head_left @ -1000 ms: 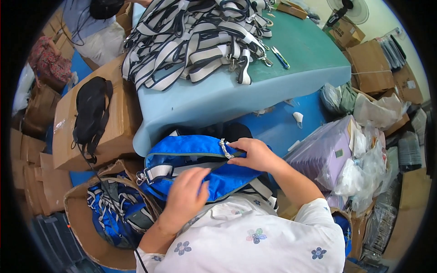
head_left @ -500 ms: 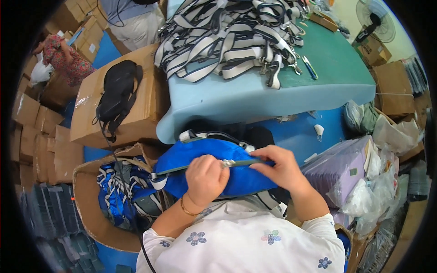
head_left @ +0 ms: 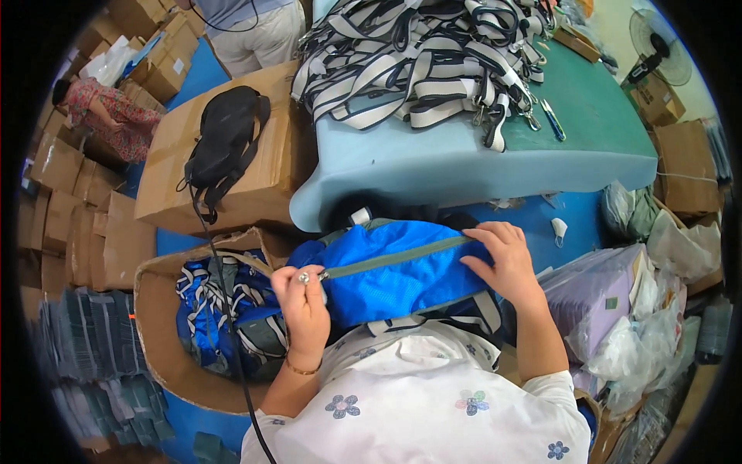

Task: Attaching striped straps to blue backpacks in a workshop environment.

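Observation:
A blue bag [head_left: 410,274] with a grey-green zipper strip [head_left: 394,259] lies across my lap, its grey-and-black webbing straps showing along the edges. At the strip's left end, my left hand [head_left: 304,309] is closed in a pinch on the zipper pull, a metal bit showing by the fingertips. My right hand [head_left: 502,259] grips the bag's right end, thumb on the near side and fingers over the far side of the strip. Left of my lap, an open carton [head_left: 166,348] holds more blue-and-grey bags [head_left: 224,317].
Ahead stands a table [head_left: 464,170] heaped with webbing straps [head_left: 425,69]; snips [head_left: 553,120] lie beside them. A black pouch [head_left: 224,143] on a closed carton [head_left: 170,185] trails a cable past the open carton. Plastic-wrapped lilac packs [head_left: 603,290] are at right. Two people stand far left.
My left hand has moved left along the zipper strip with the pull to its left end. My right hand has shifted slightly right, its fingers more spread. The view has shifted a little.

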Demonstrator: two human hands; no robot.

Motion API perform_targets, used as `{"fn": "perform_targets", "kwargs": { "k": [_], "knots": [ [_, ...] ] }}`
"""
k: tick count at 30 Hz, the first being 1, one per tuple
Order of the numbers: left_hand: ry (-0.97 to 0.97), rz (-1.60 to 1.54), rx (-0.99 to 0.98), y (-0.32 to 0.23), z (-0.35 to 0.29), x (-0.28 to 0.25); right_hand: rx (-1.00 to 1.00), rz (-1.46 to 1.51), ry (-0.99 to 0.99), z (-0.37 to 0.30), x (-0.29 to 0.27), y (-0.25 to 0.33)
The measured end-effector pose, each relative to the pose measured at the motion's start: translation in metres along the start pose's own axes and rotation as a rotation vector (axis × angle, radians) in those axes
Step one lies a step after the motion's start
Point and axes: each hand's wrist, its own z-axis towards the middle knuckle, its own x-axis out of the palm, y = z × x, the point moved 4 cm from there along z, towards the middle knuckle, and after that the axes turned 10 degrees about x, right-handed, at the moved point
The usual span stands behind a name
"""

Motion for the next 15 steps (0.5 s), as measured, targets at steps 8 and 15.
{"fn": "perform_targets", "kwargs": {
  "k": [8, 15],
  "knots": [
    [0.265, -0.259, 0.138, -0.021, 0.013, 0.037, -0.317, 0.252, 0.183, 0.024, 0.068, 0.078],
    [0.276, -0.014, 0.463, -0.005, 0.008, 0.016, -0.139, 0.513, -0.015, 0.032, 0.088, 0.061]
  ]
}}
